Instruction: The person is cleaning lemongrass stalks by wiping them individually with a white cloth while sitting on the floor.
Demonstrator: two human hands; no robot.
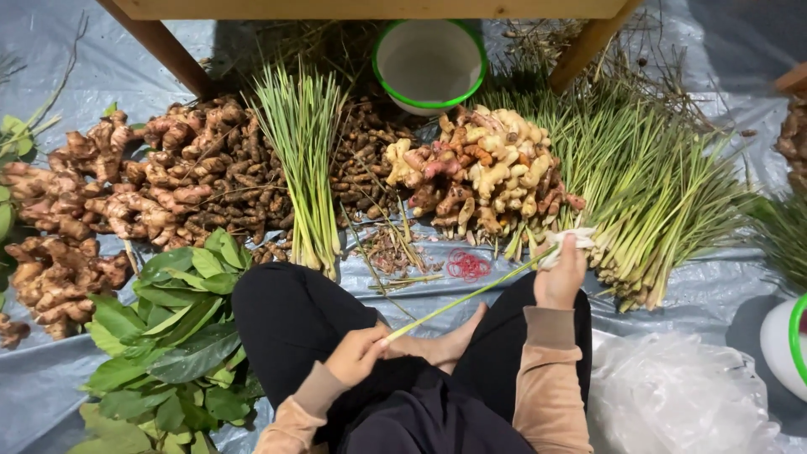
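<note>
**Wiping a lemongrass stalk, both hands on it**

L hand (357, 353) pinches the thin leaf end of one lemongrass stalk (462, 298) over the lap; grip closed on it. R hand (561, 273) holds the thick root end w/ a white cloth (565, 240) wrapped round it, grip closed on cloth + stalk. Stalk runs taut from 7 o'clock up to 2 o'clock across the legs.

To do it well, I'd judge: keep L pinch firm so stalk stays straight, wipe w/ the cloth along its length, not across, so the stalk doesn't snap.

Packaging etc.: no labels or signs visible. Clear crumpled plastic bag (672, 395) at 4 o'clock on the grey tarp (50, 370). Red rubber bands (467, 266) in a small heap just past the knees, 12 o'clock. White bowl w/ green rim (429, 63) further out at 12, by the wooden worktop leg (164, 46).
</note>
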